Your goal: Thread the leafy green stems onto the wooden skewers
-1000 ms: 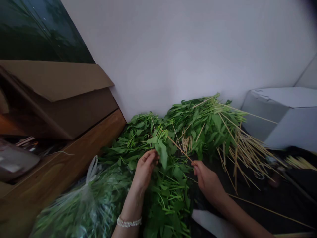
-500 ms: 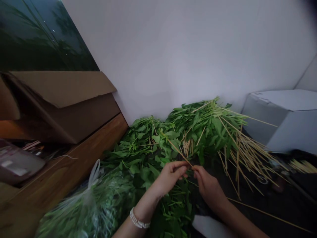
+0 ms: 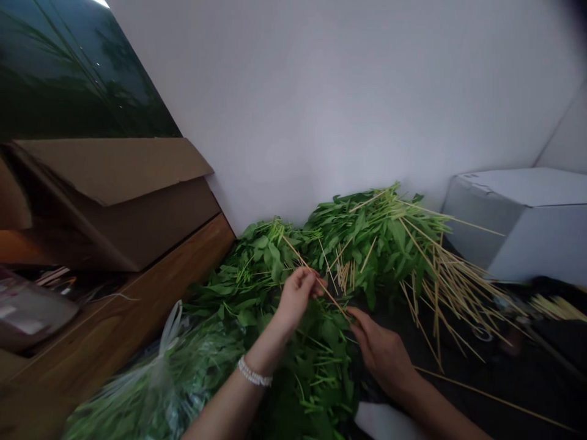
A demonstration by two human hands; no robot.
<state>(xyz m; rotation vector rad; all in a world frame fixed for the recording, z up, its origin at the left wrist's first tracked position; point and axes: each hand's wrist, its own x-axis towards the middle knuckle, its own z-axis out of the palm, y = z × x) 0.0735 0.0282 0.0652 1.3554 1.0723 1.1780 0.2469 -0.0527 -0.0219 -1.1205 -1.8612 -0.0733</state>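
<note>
One thin stick [image 3: 332, 297] is pinched twice: the left hand [image 3: 297, 294] has moved up to its middle, the right hand [image 3: 384, 349] holds its low end, likely steadying it.

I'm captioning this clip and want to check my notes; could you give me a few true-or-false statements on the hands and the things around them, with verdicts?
1. The left hand and right hand are both on one thin stick. True.
2. The beaded bracelet is on the right wrist. False: it is on the left wrist.
3. A tied plastic bag with greens inside lies at the lower left. True.
4. The open cardboard box is at the right of the picture. False: it is at the left; a white box is at the right.
5. Many loose sticks fan out to the right of the hands' stick. True.
</note>
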